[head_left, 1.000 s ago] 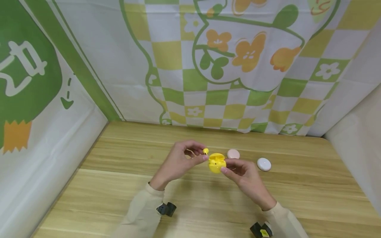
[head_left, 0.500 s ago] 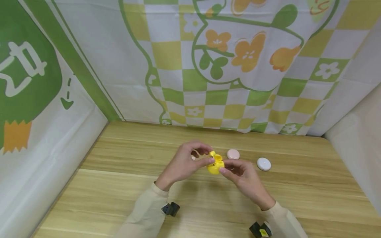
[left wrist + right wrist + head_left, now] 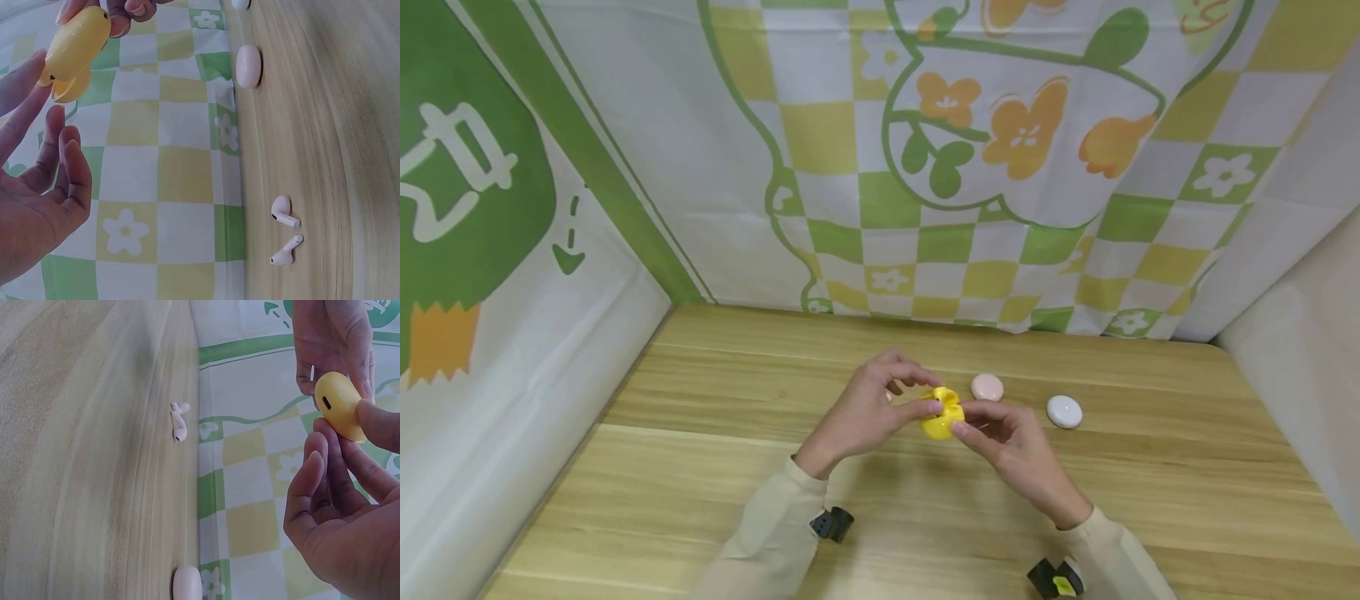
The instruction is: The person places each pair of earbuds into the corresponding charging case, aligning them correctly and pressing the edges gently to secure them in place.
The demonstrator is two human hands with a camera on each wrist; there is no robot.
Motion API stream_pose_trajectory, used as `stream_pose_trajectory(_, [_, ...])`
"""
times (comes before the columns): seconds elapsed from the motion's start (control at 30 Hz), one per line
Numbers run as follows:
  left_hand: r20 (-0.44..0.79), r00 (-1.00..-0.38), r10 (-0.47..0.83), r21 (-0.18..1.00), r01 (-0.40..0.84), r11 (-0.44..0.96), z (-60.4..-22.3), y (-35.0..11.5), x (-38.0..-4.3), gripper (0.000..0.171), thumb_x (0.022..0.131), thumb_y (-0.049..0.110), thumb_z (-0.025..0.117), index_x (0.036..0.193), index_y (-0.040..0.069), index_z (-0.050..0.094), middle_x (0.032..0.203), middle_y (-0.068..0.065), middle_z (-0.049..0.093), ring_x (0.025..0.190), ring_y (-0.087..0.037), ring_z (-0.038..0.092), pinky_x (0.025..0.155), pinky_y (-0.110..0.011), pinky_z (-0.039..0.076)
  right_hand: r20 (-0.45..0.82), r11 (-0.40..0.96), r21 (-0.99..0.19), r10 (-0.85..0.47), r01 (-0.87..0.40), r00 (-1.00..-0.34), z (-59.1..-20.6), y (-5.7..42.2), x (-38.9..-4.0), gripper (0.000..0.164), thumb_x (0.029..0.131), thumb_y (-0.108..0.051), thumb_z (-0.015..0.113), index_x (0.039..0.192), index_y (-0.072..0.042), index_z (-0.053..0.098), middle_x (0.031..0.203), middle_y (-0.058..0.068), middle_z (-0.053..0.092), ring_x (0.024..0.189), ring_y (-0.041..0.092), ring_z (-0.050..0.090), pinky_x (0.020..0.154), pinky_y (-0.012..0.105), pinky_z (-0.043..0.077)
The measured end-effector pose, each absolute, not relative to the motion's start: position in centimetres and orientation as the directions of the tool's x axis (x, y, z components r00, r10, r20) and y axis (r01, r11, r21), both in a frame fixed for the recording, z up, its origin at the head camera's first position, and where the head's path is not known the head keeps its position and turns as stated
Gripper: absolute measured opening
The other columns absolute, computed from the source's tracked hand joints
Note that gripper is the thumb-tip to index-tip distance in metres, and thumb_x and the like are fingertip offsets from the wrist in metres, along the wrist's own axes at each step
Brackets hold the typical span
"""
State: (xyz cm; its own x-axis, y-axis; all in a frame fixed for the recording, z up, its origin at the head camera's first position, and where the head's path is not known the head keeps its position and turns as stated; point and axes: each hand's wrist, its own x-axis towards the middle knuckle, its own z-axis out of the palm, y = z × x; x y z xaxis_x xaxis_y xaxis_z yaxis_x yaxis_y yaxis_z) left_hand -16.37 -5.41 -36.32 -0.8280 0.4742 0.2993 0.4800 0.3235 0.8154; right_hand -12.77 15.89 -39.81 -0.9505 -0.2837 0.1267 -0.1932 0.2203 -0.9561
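My right hand [image 3: 1022, 442] grips a round yellow earbud case [image 3: 942, 428] above the table, its thumb on the near side and its lid up. At the case's left side, my left hand [image 3: 872, 408] pinches a yellow earbud [image 3: 45, 77] between thumb and forefinger. The earbud is at the case's opening; most of it is covered by the fingers, and how deep it sits I cannot tell. In the left wrist view the lid [image 3: 74, 89] hangs open, and the other left fingers are loosely bent.
On the wooden table [image 3: 715, 500] behind the hands lie a pink case [image 3: 987, 387] and, farther right, a white case [image 3: 1064, 412]. Two pale pink earbuds [image 3: 286, 251] lie on the wood beyond my left hand. A printed cloth [image 3: 887, 250] stands along the back edge.
My left hand has moved right, bringing the yellow earbud from beside the case to its opening; over the last half second it has lowered slightly. The right hand has barely moved.
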Motion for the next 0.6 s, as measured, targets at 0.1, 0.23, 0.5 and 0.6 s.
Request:
stream_pose_trajectory(0.1, [0.297, -0.822, 0.487, 0.814, 0.484, 0.321, -36.27, -5.44, -16.32, 0.02, 0.081, 0.026, 0.074, 0.1, 0.018, 0.073, 0.097, 0.003, 0.057, 0.094, -0.022, 0.053, 0.077, -0.035, 0.043, 0.128, 0.221, -0.956, -0.283, -0.194, -0.95, -39.73, 15.85, -12.77, 0.023, 0.088, -0.025, 0.065, 0.107, -0.012, 0.068, 0.098, 0.005, 0.067, 0.09, 0.023, 0.064, 0.078, 0.033, 0.052])
stream_pose_trajectory(0.23, [0.312, -0.81, 0.497, 0.799, 0.507, 0.324, -36.37, -5.47, -16.33, 0.019, 0.082, 0.028, 0.073, 0.099, 0.02, 0.074, 0.097, 0.008, 0.054, 0.094, -0.014, 0.052, 0.077, -0.034, 0.042, 0.124, 0.226, -0.955, -0.286, -0.192, -0.95, -39.66, 15.8, -12.78, 0.023, 0.089, -0.025, 0.065, 0.107, -0.012, 0.068, 0.098, 0.005, 0.067, 0.09, 0.024, 0.063, 0.078, 0.033, 0.052])
stream_pose_trajectory(0.5, [0.318, -0.814, 0.486, 0.807, 0.502, 0.311, -36.4, -5.46, -16.33, 0.015, 0.081, 0.027, 0.074, 0.095, 0.021, 0.076, 0.098, 0.009, 0.053, 0.092, -0.009, 0.049, 0.075, -0.033, 0.041, 0.125, 0.237, -0.951, -0.293, -0.199, -0.948, -39.65, 15.75, -12.82, 0.022, 0.089, -0.025, 0.065, 0.107, -0.013, 0.068, 0.097, 0.005, 0.067, 0.089, 0.023, 0.063, 0.078, 0.033, 0.052])
stream_pose_trajectory(0.6, [0.317, -0.819, 0.478, 0.819, 0.49, 0.298, -36.41, -5.41, -16.32, 0.013, 0.08, 0.026, 0.075, 0.092, 0.02, 0.076, 0.097, 0.007, 0.053, 0.091, -0.01, 0.05, 0.074, -0.033, 0.042, 0.129, 0.235, -0.95, -0.295, -0.203, -0.947, -39.61, 15.71, -12.82, 0.022, 0.089, -0.025, 0.065, 0.107, -0.013, 0.068, 0.097, 0.004, 0.067, 0.089, 0.023, 0.063, 0.078, 0.033, 0.052])
